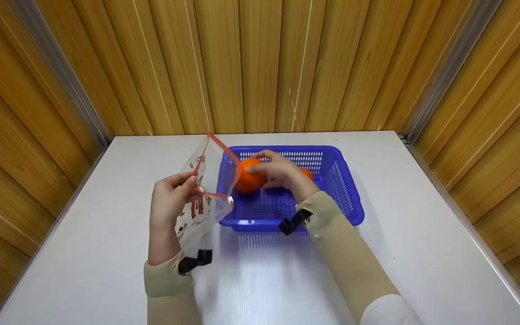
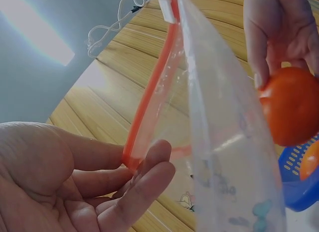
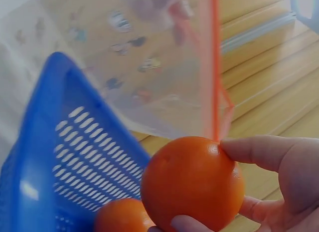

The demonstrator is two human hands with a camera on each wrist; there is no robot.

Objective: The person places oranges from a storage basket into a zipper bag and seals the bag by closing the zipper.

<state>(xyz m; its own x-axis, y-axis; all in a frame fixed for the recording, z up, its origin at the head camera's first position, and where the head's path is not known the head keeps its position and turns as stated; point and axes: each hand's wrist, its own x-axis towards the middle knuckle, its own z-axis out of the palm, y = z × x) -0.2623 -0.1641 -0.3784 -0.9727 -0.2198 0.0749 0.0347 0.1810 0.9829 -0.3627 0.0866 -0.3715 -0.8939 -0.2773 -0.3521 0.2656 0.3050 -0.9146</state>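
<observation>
In the head view the left hand (image 1: 172, 198) pinches the red-orange zip edge of a clear printed bag (image 1: 197, 216), whose mouth stands wide apart. Fingers of the right hand (image 1: 282, 171) curl round an orange (image 1: 250, 177) beside the bag's mouth, over the basket's left part. The right wrist view shows this orange (image 3: 192, 182) gripped between thumb and fingers, close to the bag's edge (image 3: 212, 67). A second orange (image 3: 122, 217) lies lower, in the basket; in the head view the right hand partly hides it (image 1: 306, 173).
A blue perforated basket (image 1: 352, 198) stands on the white table (image 1: 413, 234), right of the bag. Wood-patterned walls (image 1: 260, 67) rise behind and at both sides. A white slider (image 2: 167, 10) sits on the bag's zip. Black wrist mounts are on both sleeves.
</observation>
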